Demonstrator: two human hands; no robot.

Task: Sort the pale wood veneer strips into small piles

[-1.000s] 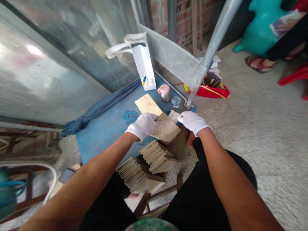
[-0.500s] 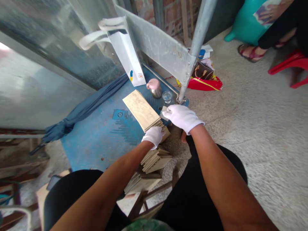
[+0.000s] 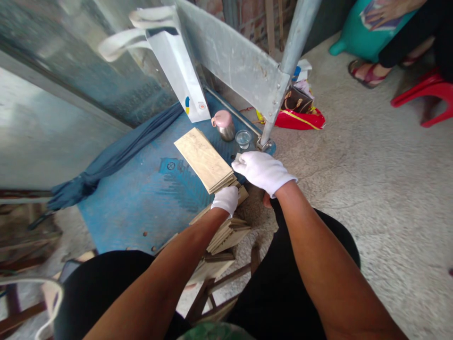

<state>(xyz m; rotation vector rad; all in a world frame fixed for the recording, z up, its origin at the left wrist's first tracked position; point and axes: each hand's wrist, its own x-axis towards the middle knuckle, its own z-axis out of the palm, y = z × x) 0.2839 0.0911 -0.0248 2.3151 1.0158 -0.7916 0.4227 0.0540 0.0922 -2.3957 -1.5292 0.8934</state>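
My left hand, in a white glove, is closed at the near end of a stack of thin wooden boards. Its fingertips are partly hidden against the board edges. Also gloved in white, my right hand pinches a small pale flat piece just right of that stack. Most of the piece is covered by the fingers, so its kind does not show. More thin boards lean in a bundle below my left wrist.
On the blue platform stand a pink-lidded steel cup, a clear small bowl and a white paper bag. A folded blue umbrella lies left. A metal post rises behind. A seated person's sandalled foot is at right.
My right hand has shifted slightly left with the pale piece, which is now more covered by the fingers. My left hand stays at the boards' near end. The whole view has shifted a little.
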